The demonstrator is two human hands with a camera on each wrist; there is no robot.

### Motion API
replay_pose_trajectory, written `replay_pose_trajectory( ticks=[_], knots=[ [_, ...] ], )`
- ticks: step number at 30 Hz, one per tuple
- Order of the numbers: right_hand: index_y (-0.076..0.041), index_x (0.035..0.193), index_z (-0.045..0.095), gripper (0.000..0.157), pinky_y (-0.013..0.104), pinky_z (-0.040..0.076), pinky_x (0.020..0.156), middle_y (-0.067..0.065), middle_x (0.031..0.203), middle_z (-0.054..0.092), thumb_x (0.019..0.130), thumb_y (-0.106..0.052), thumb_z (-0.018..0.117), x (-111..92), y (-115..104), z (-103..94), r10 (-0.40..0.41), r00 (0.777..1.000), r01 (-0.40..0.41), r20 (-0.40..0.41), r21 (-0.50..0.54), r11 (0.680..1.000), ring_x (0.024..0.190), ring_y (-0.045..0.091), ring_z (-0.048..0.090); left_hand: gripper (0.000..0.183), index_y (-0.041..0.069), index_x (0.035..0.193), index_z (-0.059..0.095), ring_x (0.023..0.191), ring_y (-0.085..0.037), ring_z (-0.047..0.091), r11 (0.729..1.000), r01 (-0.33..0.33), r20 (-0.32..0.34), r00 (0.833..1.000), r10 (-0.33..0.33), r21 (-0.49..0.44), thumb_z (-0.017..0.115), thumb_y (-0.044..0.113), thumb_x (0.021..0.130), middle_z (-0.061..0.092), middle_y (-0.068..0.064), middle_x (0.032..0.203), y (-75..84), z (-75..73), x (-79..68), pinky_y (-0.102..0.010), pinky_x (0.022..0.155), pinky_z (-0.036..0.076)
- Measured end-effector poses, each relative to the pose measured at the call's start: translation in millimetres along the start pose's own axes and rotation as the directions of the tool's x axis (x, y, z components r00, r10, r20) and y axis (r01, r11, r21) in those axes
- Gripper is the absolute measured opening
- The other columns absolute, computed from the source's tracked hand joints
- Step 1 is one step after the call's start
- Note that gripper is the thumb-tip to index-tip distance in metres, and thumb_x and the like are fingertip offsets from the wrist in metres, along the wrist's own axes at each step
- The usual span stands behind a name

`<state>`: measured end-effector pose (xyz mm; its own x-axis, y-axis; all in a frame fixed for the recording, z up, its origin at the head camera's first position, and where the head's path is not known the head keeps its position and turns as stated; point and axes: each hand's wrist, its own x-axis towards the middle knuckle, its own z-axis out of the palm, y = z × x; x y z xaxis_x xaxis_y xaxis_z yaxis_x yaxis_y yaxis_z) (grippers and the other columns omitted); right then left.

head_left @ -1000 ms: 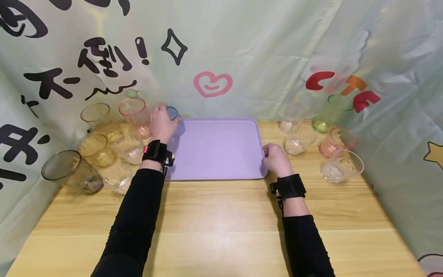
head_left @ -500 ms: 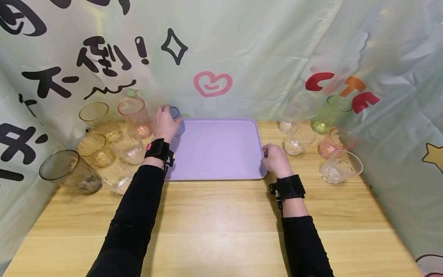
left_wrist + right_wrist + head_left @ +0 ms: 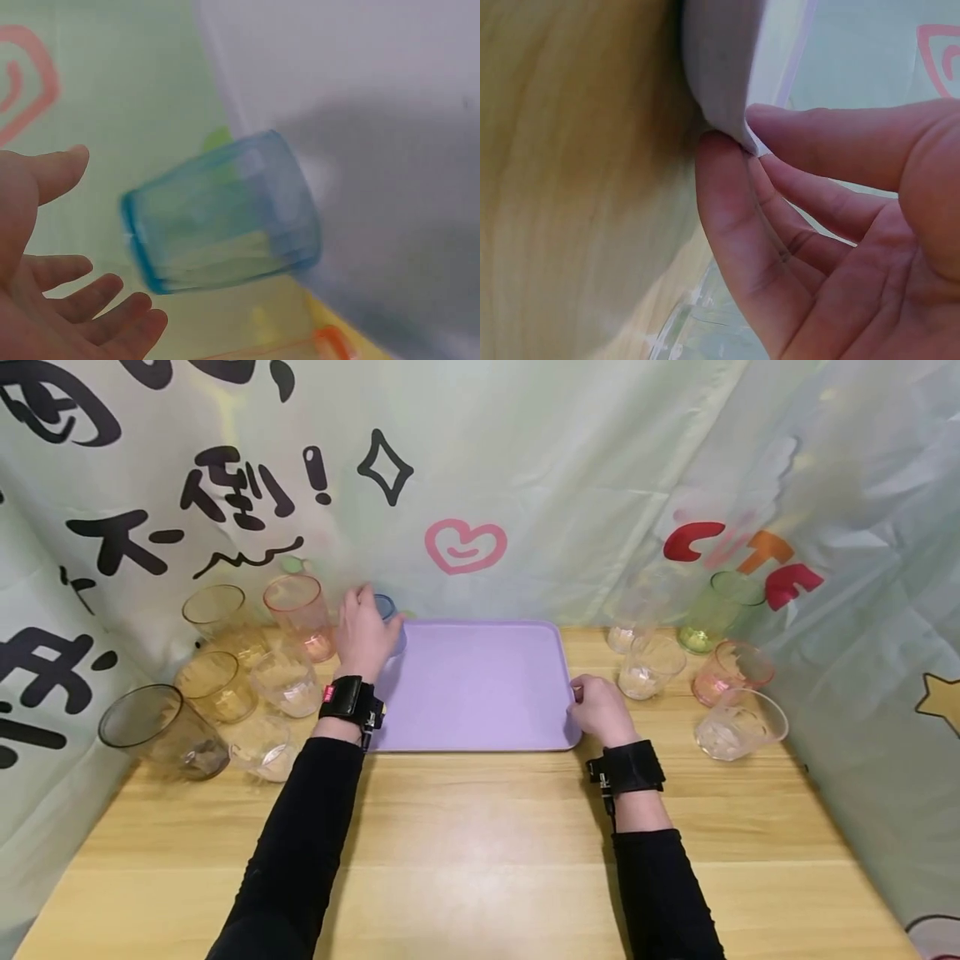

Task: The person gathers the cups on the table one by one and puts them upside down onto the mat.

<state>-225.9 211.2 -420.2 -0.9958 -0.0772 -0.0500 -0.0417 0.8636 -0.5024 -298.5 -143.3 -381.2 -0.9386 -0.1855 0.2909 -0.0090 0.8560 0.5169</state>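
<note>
A light purple tray (image 3: 480,685) lies on the wooden table. At its back left corner is a blue drinking glass (image 3: 392,631), upright, its base seemingly over the tray. My left hand (image 3: 362,635) is just left of this glass and partly hides it. In the left wrist view, the fingers (image 3: 105,292) are spread and relaxed, with a gap between them and the blue glass (image 3: 225,217). My right hand (image 3: 602,710) pinches the tray's right edge near the front. The right wrist view shows thumb and fingers on the tray rim (image 3: 731,75).
Left of the tray stand several glasses, among them a pink one (image 3: 300,618), a yellow one (image 3: 217,685) and a large grey one (image 3: 165,731). On the right are more, including a green one (image 3: 712,614) and a clear one (image 3: 738,727). A printed curtain (image 3: 555,485) hangs behind.
The head view has shifted slightly. Both hands, the tray and the blue glass keep nearly the same places; the right hand stays on the tray's edge.
</note>
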Motion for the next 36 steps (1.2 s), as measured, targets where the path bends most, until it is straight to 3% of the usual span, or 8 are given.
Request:
replay_pose_trajectory(
  ticks=[3,10,15,18,22,28,31,36],
  knots=[
    [0.007,0.126,0.054,0.043,0.042,0.052,0.077,0.022,0.105,0.064,0.084,-0.005,0.056,-1,-2,-1.8,0.001,1.0,0.0,-0.009,0.022,1.0,0.092,0.033,0.062,0.075,0.006,0.144,0.036,0.128,-0.035,0.038,0.998,-0.043,-0.062,0.997,0.041,-0.039,0.068,0.04,0.085,0.036,-0.016,0.143,8.3,-5.5,-13.6,-0.049,0.098,0.04],
    [0.004,0.129,0.051,0.046,0.043,0.051,0.076,0.022,0.107,0.062,0.09,-0.017,0.059,-2,-5,-3.6,0.016,0.998,-0.009,-0.065,0.103,0.995,0.092,0.034,0.06,0.069,0.009,0.142,0.041,0.125,-0.03,0.041,0.987,-0.118,-0.095,0.99,0.108,-0.112,0.066,0.04,0.086,0.039,-0.012,0.14,17.3,-10.9,-49.4,-0.045,0.092,0.044],
    [0.003,0.127,0.053,0.043,0.045,0.05,0.076,0.022,0.11,0.06,0.09,-0.018,0.061,-5,-13,-10.6,-0.017,0.973,0.058,-0.23,0.173,0.983,0.089,0.036,0.06,0.052,0.009,0.132,0.054,0.111,-0.026,0.05,0.959,-0.238,-0.075,0.971,0.229,-0.157,0.067,0.031,0.086,0.048,-0.011,0.128,17.1,-8.7,-74.9,-0.04,0.084,0.047],
    [0.002,0.123,0.056,0.04,0.044,0.051,0.074,0.02,0.108,0.061,0.088,-0.016,0.062,-6,-17,-15.5,-0.034,0.929,0.119,-0.368,0.209,0.971,0.085,0.035,0.062,0.045,0.011,0.128,0.058,0.102,-0.022,0.053,0.929,-0.311,-0.017,0.949,0.314,-0.2,0.068,0.026,0.086,0.051,-0.008,0.123,18.8,-4.7,-89.4,-0.035,0.079,0.048],
    [-0.001,0.12,0.059,0.037,0.042,0.05,0.075,0.015,0.108,0.062,0.087,-0.018,0.063,-8,-20,-20.9,-0.027,0.845,0.18,-0.533,0.237,0.955,0.087,0.034,0.063,0.04,0.014,0.124,0.06,0.098,-0.018,0.054,0.893,-0.374,0.094,0.909,0.406,-0.25,0.068,0.024,0.086,0.055,-0.002,0.118,23.8,2.0,-105.8,-0.032,0.075,0.048],
    [-0.004,0.121,0.057,0.039,0.039,0.045,0.084,0.013,0.112,0.059,0.085,-0.016,0.066,-8,-17,-25.3,0.024,0.681,0.219,-0.732,0.235,0.947,0.1,0.03,0.056,0.035,0.017,0.122,0.061,0.097,-0.015,0.054,0.867,-0.431,0.278,0.826,0.49,-0.249,0.067,0.024,0.088,0.058,0.004,0.11,33.8,9.0,-124.2,-0.03,0.076,0.049],
    [-0.004,0.125,0.054,0.045,0.038,0.038,0.093,0.015,0.118,0.054,0.083,-0.015,0.067,-7,-13,-26.7,0.046,0.615,0.229,-0.787,0.234,0.945,0.109,0.029,0.049,0.033,0.018,0.12,0.063,0.097,-0.015,0.055,0.851,-0.467,0.347,0.777,0.525,-0.241,0.068,0.023,0.087,0.059,0.004,0.106,37.9,12.1,-130.6,-0.029,0.078,0.049],
    [-0.006,0.133,0.046,0.057,0.034,0.028,0.105,0.012,0.131,0.045,0.081,-0.015,0.068,-4,-6,-28.8,0.095,0.574,0.204,-0.813,0.255,0.945,0.125,0.022,0.037,0.029,0.018,0.114,0.066,0.094,-0.012,0.056,0.841,-0.499,0.435,0.723,0.537,-0.211,0.069,0.02,0.085,0.06,0.003,0.102,40.4,16.8,-139.4,-0.028,0.079,0.049]
  ],
)
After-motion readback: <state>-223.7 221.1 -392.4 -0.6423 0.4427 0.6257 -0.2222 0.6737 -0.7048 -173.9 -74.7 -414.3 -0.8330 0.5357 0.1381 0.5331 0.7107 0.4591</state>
